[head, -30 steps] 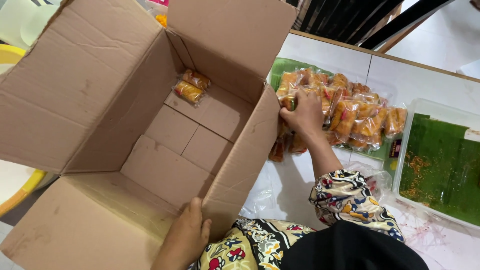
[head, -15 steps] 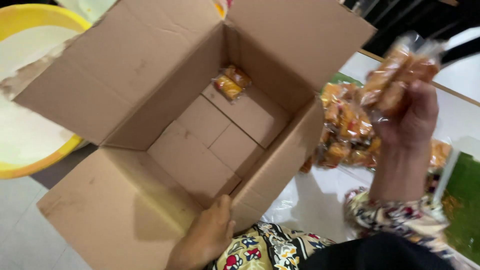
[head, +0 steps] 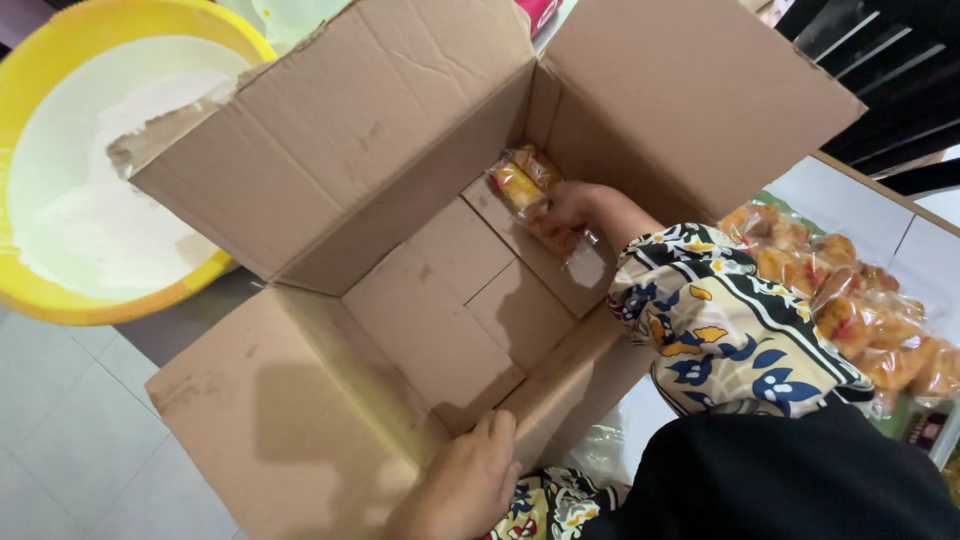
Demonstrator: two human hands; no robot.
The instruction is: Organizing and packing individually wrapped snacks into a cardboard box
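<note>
A large open cardboard box [head: 420,300] fills the middle of the view, tilted toward me. My right hand [head: 570,207] reaches deep inside it and is closed on a clear bag of orange-yellow snacks [head: 560,238] at the far corner of the box floor. Another snack bag [head: 522,176] lies in that same corner, touching the held one. My left hand [head: 468,482] grips the near edge of the box. A patterned sleeve covers my right forearm.
A pile of more snack bags [head: 850,300] lies on the white table to the right of the box. A big yellow bowl with white contents [head: 90,180] stands at the upper left. Pale floor tiles show at the lower left.
My right hand took a snack bag from the pile on the table, lifted it over the box wall and brought it down into the far corner of the box. My left hand stayed on the box edge.
</note>
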